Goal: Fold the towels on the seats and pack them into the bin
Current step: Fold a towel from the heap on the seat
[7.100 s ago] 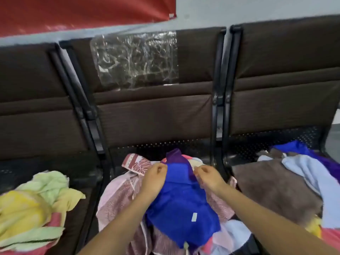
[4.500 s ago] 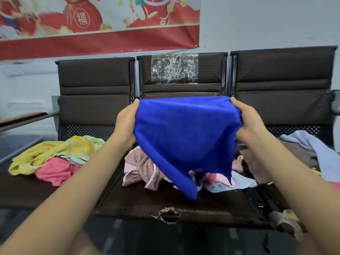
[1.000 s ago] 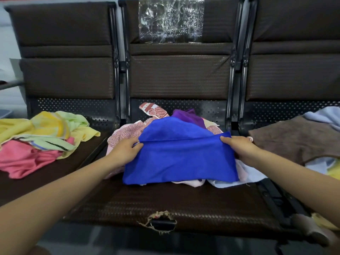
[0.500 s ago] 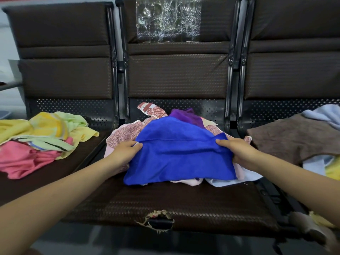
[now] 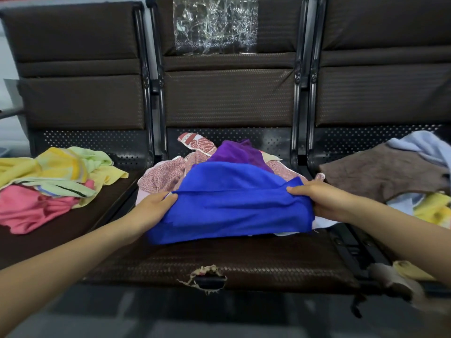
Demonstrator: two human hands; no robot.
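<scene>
A blue towel [image 5: 234, 206] lies folded over on the pile on the middle seat [image 5: 219, 259]. My left hand [image 5: 153, 208] pinches its left end at the fold. At the right end my right hand [image 5: 317, 198] grips the bunched edge. Under the blue towel sit a purple towel [image 5: 239, 152] and pink patterned towels [image 5: 166, 174]. No bin is in view.
The left seat holds yellow and green towels [image 5: 61, 169] over a pink towel [image 5: 31, 208]. On the right seat lie a brown towel [image 5: 380, 172], a pale blue towel [image 5: 419, 145] and a yellow one [image 5: 432, 208]. The middle seat's front edge has a torn hole [image 5: 207, 279].
Earlier I lifted the blue towel from the pile and held it spread out; since then it was laid down folded. In the last second both hands slid slightly toward me along its ends.
</scene>
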